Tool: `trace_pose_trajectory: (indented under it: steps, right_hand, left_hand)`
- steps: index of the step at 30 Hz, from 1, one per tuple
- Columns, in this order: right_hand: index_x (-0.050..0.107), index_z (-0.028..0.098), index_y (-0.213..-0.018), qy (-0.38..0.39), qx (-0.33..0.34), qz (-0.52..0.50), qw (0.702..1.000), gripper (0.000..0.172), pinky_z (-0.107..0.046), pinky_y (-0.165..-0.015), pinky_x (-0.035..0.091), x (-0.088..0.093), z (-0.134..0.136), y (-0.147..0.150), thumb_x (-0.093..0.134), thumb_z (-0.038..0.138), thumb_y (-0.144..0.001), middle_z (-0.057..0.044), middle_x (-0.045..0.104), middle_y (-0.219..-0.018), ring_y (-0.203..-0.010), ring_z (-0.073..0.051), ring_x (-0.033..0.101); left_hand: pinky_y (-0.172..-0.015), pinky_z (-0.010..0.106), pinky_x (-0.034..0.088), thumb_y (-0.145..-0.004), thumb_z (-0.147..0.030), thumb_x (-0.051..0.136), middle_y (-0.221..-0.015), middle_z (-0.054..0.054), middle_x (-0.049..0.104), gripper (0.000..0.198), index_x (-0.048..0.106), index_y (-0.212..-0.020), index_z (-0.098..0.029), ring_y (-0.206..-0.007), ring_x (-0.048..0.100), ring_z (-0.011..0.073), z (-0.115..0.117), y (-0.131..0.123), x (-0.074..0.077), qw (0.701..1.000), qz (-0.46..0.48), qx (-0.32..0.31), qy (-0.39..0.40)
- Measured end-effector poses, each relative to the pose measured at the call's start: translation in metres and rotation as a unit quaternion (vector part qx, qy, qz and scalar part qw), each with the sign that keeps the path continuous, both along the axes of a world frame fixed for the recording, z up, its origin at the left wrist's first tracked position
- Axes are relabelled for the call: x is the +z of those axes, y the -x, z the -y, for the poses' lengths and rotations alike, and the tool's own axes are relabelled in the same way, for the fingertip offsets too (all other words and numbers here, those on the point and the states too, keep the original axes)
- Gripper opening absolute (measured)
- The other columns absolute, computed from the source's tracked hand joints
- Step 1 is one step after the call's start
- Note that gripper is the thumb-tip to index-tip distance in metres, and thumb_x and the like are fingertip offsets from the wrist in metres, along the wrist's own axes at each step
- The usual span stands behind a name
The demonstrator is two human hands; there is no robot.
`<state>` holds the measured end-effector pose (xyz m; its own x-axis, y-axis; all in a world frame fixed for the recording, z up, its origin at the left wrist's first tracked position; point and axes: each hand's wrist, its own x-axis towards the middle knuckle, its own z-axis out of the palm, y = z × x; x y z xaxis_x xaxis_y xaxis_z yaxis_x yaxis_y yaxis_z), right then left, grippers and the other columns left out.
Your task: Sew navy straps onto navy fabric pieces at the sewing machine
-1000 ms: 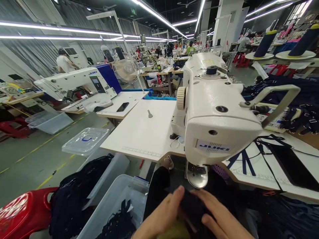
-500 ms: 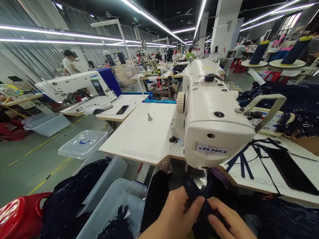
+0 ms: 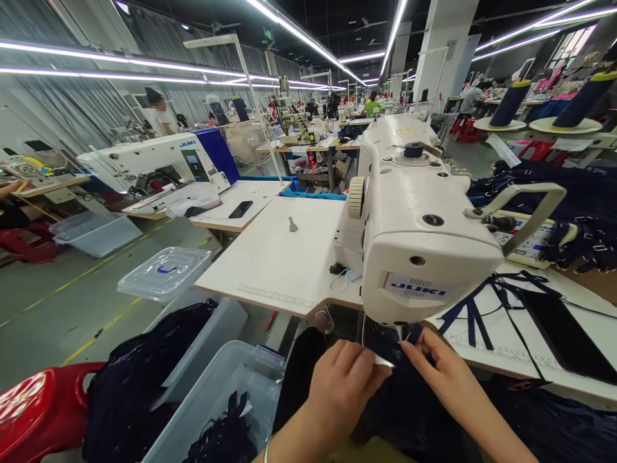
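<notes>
A white JUKI sewing machine (image 3: 424, 212) stands on a white table (image 3: 284, 257) in front of me. Under its head, my left hand (image 3: 344, 379) and my right hand (image 3: 436, 363) both pinch a piece of dark navy fabric (image 3: 385, 344) and hold it at the machine's small arm, right below the needle. Each hand has its fingers closed on the cloth. More dark fabric (image 3: 424, 424) lies over my lap below the hands.
Navy straps (image 3: 475, 312) lie on the table right of the machine. A clear bin (image 3: 241, 392) with dark pieces, a heap of dark cloth (image 3: 139, 373) and a red stool (image 3: 38, 411) sit at my left. Thread cones (image 3: 508, 103) stand at the back right. Other workers sit further back.
Both hands rose from my lap with the navy fabric and now hold it up under the machine head. The camera tilted slightly.
</notes>
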<state>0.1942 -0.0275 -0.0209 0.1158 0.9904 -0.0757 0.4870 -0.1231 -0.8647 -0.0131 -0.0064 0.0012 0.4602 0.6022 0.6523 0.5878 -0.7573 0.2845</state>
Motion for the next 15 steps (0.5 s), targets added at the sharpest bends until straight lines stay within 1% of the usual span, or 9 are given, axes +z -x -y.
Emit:
trace_pose_trajectory:
  steps: [1, 2, 3, 4, 5, 8, 10, 13, 15]
  right_hand:
    - [0.040, 0.025, -0.074, -0.005, 0.013, 0.006, 1.000, 0.037, -0.026, -0.058, 0.038, 0.001, -0.004, -0.001, 0.048, 0.057, -0.091, 0.006, 0.039, -0.064, -0.061, -0.014, 0.042]
    - [0.039, 0.025, -0.076, -0.009, 0.023, 0.009, 1.000, 0.036, -0.026, -0.059, 0.038, 0.001, -0.008, -0.001, 0.048, 0.056, -0.092, 0.006, 0.039, -0.065, -0.062, -0.015, 0.043]
    - [0.039, 0.025, -0.078, -0.013, 0.030, 0.007, 0.999, 0.034, -0.027, -0.060, 0.040, 0.002, -0.011, -0.001, 0.048, 0.055, -0.092, 0.006, 0.041, -0.066, -0.063, -0.015, 0.044]
    - [0.040, 0.025, -0.080, -0.016, 0.037, 0.000, 0.999, 0.033, -0.027, -0.062, 0.041, 0.003, -0.013, -0.002, 0.047, 0.055, -0.093, 0.006, 0.043, -0.068, -0.064, -0.016, 0.046]
    - [0.041, 0.025, -0.083, -0.018, 0.043, -0.009, 0.999, 0.032, -0.028, -0.064, 0.043, 0.003, -0.015, -0.002, 0.046, 0.055, -0.094, 0.005, 0.046, -0.070, -0.067, -0.016, 0.049]
    - [0.046, 0.024, -0.090, -0.015, 0.059, -0.032, 0.998, 0.032, -0.028, -0.070, 0.048, -0.001, -0.015, -0.006, 0.041, 0.055, -0.096, 0.002, 0.053, -0.076, -0.074, -0.018, 0.056]
    - [0.049, 0.024, -0.096, -0.017, 0.058, -0.047, 0.997, 0.032, -0.027, -0.069, 0.049, -0.007, -0.012, -0.010, 0.040, 0.055, -0.096, 0.001, 0.056, -0.078, -0.076, -0.018, 0.058]
    - [0.049, 0.023, -0.106, -0.047, 0.036, -0.056, 0.997, 0.031, -0.026, -0.070, 0.051, -0.014, -0.008, -0.014, 0.044, 0.052, -0.095, 0.001, 0.057, -0.078, -0.075, -0.017, 0.061]
    - [0.051, 0.023, -0.103, -0.072, 0.035, -0.032, 0.996, 0.028, -0.026, -0.072, 0.051, -0.014, -0.009, -0.015, 0.047, 0.050, -0.095, 0.000, 0.060, -0.079, -0.077, -0.017, 0.062]
  left_hand:
    - [-0.078, 0.028, 0.052, -0.098, -0.027, 0.055, -0.086, 0.005, 0.071, 0.016, 0.065, -0.094, -0.016, -0.084, 0.068, 0.0176, -0.002, 0.000, 0.000, 0.997, -0.036, -0.029, -0.056]
    - [-0.090, 0.031, 0.050, -0.098, -0.026, 0.054, -0.101, 0.006, 0.071, 0.017, 0.064, -0.107, -0.016, -0.100, 0.066, 0.0190, -0.004, -0.001, -0.001, 0.991, -0.077, -0.058, -0.088]
    - [-0.101, 0.033, 0.045, -0.099, -0.027, 0.053, -0.115, 0.006, 0.069, 0.023, 0.062, -0.117, -0.016, -0.113, 0.060, 0.0195, -0.006, -0.001, -0.002, 0.985, -0.116, -0.080, -0.104]
    - [-0.108, 0.034, 0.039, -0.100, -0.028, 0.051, -0.126, 0.006, 0.064, 0.028, 0.058, -0.124, -0.015, -0.123, 0.054, 0.0191, -0.008, -0.002, -0.005, 0.979, -0.147, -0.087, -0.110]
    - [-0.112, 0.034, 0.034, -0.100, -0.029, 0.050, -0.132, 0.006, 0.061, 0.031, 0.057, -0.127, -0.015, -0.129, 0.049, 0.0184, -0.009, -0.002, -0.008, 0.976, -0.169, -0.083, -0.112]
    - [-0.117, 0.036, 0.026, -0.100, -0.027, 0.051, -0.140, 0.004, 0.055, 0.028, 0.059, -0.124, -0.017, -0.134, 0.043, 0.0177, -0.012, 0.001, -0.019, 0.974, -0.191, -0.042, -0.113]
    - [-0.118, 0.038, 0.021, -0.099, -0.028, 0.053, -0.143, 0.003, 0.051, 0.025, 0.061, -0.121, -0.018, -0.137, 0.040, 0.0186, -0.012, 0.005, -0.024, 0.974, -0.195, -0.028, -0.113]
    - [-0.119, 0.041, 0.013, -0.099, -0.030, 0.053, -0.146, 0.002, 0.049, 0.028, 0.059, -0.125, -0.023, -0.140, 0.036, 0.0184, -0.009, 0.010, -0.026, 0.975, -0.194, -0.024, -0.109]
    - [-0.119, 0.041, 0.010, -0.099, -0.031, 0.053, -0.148, 0.002, 0.046, 0.034, 0.054, -0.132, -0.025, -0.141, 0.034, 0.0189, -0.006, 0.009, -0.026, 0.974, -0.199, -0.013, -0.104]
